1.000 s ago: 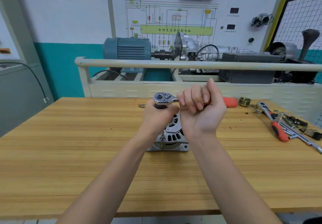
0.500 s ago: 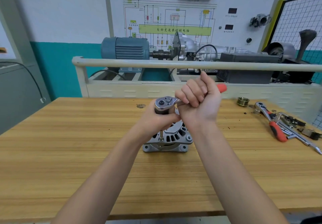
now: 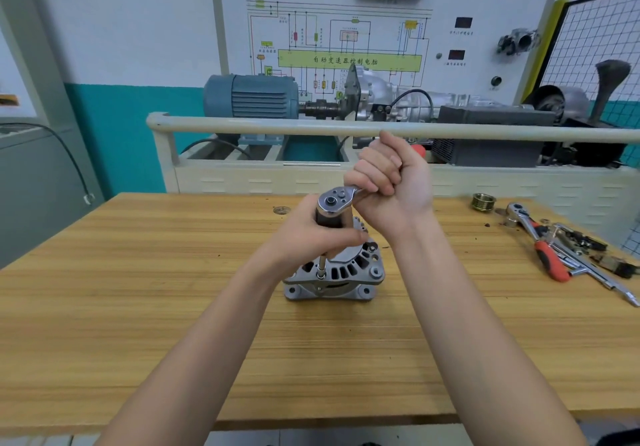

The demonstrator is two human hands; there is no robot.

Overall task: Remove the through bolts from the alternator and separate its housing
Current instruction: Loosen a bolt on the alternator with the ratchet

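A silver alternator stands on the wooden bench, ribbed housing facing up. A chrome ratchet with a red handle tip sits above it, and its thin extension runs down onto a through bolt at the housing's near left edge. My left hand grips the black socket adapter right under the ratchet head. My right hand grips the ratchet handle, which points away toward the back. Both hands hide much of the alternator's top.
At the bench's right lie a second red-handled ratchet, extension bars, small parts and a brass threaded ring. A washer lies at the back. A railed trainer stand with a blue motor stands behind the bench.
My right hand has swung the ratchet handle from pointing right to pointing away toward the back. My left hand has stayed on the adapter under the head.
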